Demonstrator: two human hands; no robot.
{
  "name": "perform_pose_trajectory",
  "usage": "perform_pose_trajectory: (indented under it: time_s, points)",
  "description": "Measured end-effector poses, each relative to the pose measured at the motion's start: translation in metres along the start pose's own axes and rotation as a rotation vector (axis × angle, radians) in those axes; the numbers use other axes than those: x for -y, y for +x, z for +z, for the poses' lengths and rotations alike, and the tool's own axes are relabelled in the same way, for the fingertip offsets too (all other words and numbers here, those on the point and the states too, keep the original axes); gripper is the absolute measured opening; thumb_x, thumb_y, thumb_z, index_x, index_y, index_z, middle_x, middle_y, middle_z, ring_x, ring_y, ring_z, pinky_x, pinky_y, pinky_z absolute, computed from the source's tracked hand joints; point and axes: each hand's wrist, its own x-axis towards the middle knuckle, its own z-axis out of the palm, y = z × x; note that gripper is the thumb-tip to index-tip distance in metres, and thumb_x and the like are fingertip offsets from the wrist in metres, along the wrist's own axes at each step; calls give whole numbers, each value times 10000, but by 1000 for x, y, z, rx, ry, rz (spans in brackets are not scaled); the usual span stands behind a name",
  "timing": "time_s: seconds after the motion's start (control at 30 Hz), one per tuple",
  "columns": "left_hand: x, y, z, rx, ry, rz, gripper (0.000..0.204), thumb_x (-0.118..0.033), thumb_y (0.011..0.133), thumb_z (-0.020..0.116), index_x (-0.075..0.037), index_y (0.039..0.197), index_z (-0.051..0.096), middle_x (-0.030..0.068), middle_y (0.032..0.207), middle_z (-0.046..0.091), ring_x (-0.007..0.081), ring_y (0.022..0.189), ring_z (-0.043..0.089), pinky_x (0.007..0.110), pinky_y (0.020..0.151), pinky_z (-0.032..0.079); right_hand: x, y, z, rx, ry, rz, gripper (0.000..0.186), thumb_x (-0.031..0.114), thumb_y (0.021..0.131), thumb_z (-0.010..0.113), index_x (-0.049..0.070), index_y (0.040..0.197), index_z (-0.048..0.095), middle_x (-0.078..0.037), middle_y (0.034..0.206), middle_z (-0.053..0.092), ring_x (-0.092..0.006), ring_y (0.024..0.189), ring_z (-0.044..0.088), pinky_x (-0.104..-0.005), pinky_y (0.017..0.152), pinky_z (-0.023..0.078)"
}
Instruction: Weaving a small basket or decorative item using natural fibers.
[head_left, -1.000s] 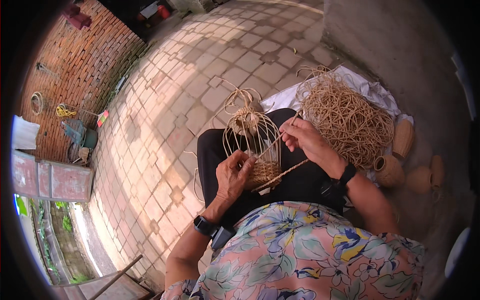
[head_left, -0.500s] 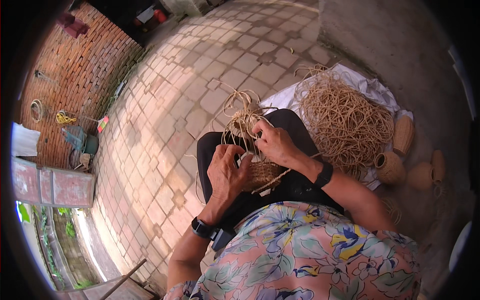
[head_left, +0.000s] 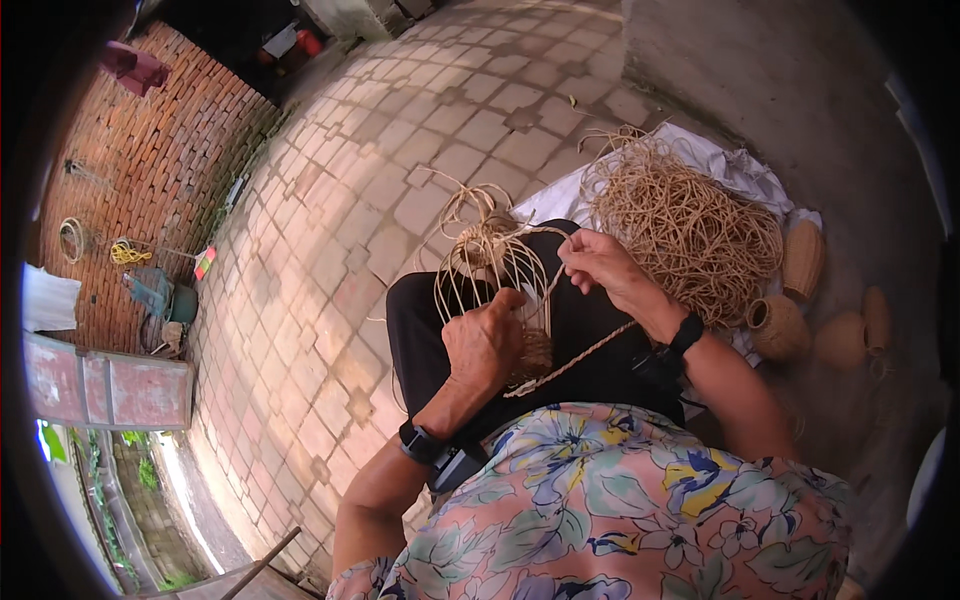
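Note:
Across my lap lies a half-woven basket (head_left: 537, 352) of tan twisted cord, its open cord spokes running away from me to a gathered bundle (head_left: 480, 243). My left hand (head_left: 482, 342) is closed on the near side of the basket, thumb on top; its fingertips are hidden by the hand and the weave. To the right, my right hand (head_left: 608, 268) pinches a strand of cord (head_left: 545, 231) that leads back to the spokes. Another twisted cord (head_left: 585, 358) slants from the basket's near edge up to the right, below my right hand.
A large tangle of cord (head_left: 685, 225) lies on a white sheet (head_left: 765, 180) at the right. Beside it are a round woven pot (head_left: 778, 328) and a tall woven vase (head_left: 804, 262). Paving (head_left: 330, 290) spreads on the left toward a brick wall (head_left: 150, 150).
My right hand has moved right, away from the basket, drawing a strand out with it. My left hand has shifted right and closed over the basket's side.

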Motion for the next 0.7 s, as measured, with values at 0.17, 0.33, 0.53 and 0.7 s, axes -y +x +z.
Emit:
perform_pose_trajectory:
  time_s: [0.17,0.33,0.53,0.7]
  points:
    - [25,-6,8,-221,-225,-66,128,-92,786,572,-150,888,620,70,593,606,278,537,612,384,501,462,7,34,48,71,117,-103,164,208,886,610,46,880,587,-53,742,615,-103,627,587,-251,525,479]
    - [33,-21,15,-301,-486,-132,98,-72,805,568,-104,896,584,69,604,583,251,528,600,361,510,455,10,38,81,-149,-911,-499,154,176,814,590,33,758,604,-182,721,622,-353,707,631,-437,628,487]
    - [43,-24,17,-258,-450,-154,102,-50,823,554,-59,924,557,79,627,588,182,509,558,314,513,440,-7,31,83,-177,-817,-513,113,107,816,575,48,912,567,-141,690,606,-308,621,610,-393,522,462]
    - [41,-23,13,-252,-432,-90,124,-44,826,532,-67,948,528,85,598,560,206,503,559,335,512,440,5,-28,32,281,241,233,282,87,822,595,31,1090,528,29,667,457,-23,450,327,-185,381,251]
